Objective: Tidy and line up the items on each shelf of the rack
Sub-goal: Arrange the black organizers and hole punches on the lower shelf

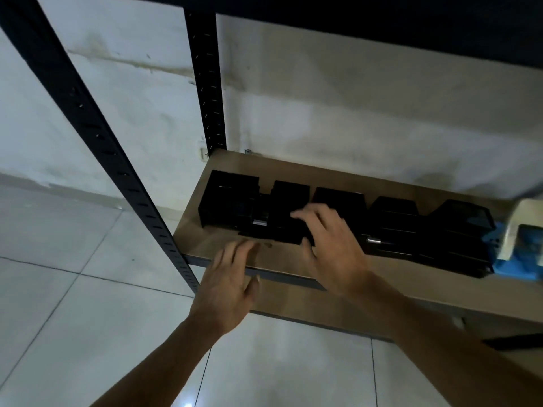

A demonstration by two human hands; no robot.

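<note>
Several black boxes (229, 198) stand in a row on the shelf (293, 257). The right hand (332, 242) lies spread on one, gripping nothing. The left hand (232, 277) is flat and empty at the front edge. A hard shove could skew the neighbours (they stand close together).

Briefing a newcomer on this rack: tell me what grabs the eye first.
A row of black boxes runs along the brown shelf, with a cream and blue item at its right end. The right hand spreads over the row's middle, while the left hand is open at the shelf's front edge.
</note>
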